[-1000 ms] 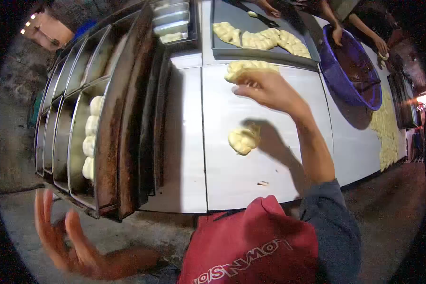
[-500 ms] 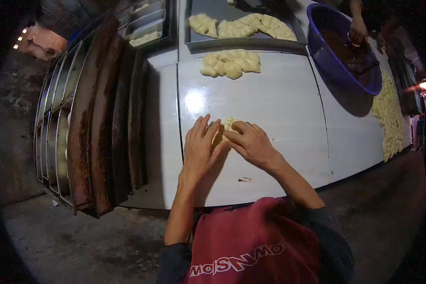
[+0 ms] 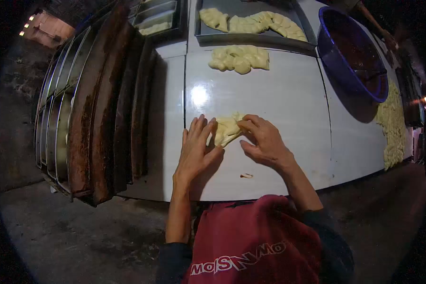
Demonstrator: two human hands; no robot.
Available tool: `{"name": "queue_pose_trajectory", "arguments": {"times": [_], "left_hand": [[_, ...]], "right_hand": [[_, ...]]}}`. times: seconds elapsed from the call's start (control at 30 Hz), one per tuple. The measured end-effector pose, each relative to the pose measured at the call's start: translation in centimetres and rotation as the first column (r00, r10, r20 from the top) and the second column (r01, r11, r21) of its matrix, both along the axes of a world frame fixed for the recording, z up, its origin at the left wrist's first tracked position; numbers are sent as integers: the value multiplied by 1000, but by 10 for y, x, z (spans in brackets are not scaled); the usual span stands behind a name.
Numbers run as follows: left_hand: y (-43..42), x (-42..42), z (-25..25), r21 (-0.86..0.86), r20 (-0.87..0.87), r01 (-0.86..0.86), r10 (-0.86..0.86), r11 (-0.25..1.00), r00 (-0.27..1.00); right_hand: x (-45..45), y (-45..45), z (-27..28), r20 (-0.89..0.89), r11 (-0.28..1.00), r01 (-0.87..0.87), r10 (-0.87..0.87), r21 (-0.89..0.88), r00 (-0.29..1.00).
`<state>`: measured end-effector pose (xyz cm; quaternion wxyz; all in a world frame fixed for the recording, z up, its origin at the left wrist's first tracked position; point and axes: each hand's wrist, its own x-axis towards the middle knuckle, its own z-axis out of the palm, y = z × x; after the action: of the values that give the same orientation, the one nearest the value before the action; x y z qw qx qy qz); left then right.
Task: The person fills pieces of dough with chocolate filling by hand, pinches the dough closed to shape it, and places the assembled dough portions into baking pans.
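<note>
One soft, pale dough piece (image 3: 226, 131), flattened and uneven, on the near middle of a glossy white tabletop (image 3: 274, 94). At its left edge, left hand (image 3: 193, 147), palm down, fingers spread and touching; at its right edge, right hand (image 3: 266, 142), fingers bent onto the dough, thumb apart from them (pinch or mere contact: cannot tell). Nearer, one small brown scrap (image 3: 246, 175). Across the tabletop, two dark seams; at left, one bright glare spot. Dim room; dark, stained floor (image 3: 94, 236). Farther out: one lumpy dough cluster (image 3: 240, 58), then one grey tray (image 3: 255, 39) with three dough portions (image 3: 287, 26). Far right: one purple basin (image 3: 382, 95) with dark brown contents, masking tabletop behind; beyond, one pale dough strip (image 3: 394, 130), one co-worker's arm (image 3: 375, 20) in shadow. Left: metal tins (image 3: 59, 137), with rust-brown sides (image 3: 102, 104) as a tall barrier, most interiors hidden.
</note>
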<state>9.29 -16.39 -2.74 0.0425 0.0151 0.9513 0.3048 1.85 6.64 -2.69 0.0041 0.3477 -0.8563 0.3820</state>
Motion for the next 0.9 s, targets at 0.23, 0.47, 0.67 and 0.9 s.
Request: {"name": "queue_pose_trajectory", "arguments": {"times": [0.23, 0.47, 0.67, 0.9], "left_hand": [[9, -15, -8, -89, -55, 77, -83, 993, 995], [-11, -9, -21, -56, -66, 93, -97, 994, 993], [-8, -17, -10, 13, -19, 127, -127, 992, 992], [39, -44, -5, -91, -86, 232, -240, 968, 967]], "right_hand": [[-4, -10, -14, 82, 997, -68, 70, -19, 994], [-3, 58, -32, 703, 808, 523, -204, -273, 682], [-2, 50, -8, 464, 873, 475, -376, -114, 802], [-16, 49, -34, -95, 948, 298, -288, 114, 953]]}}
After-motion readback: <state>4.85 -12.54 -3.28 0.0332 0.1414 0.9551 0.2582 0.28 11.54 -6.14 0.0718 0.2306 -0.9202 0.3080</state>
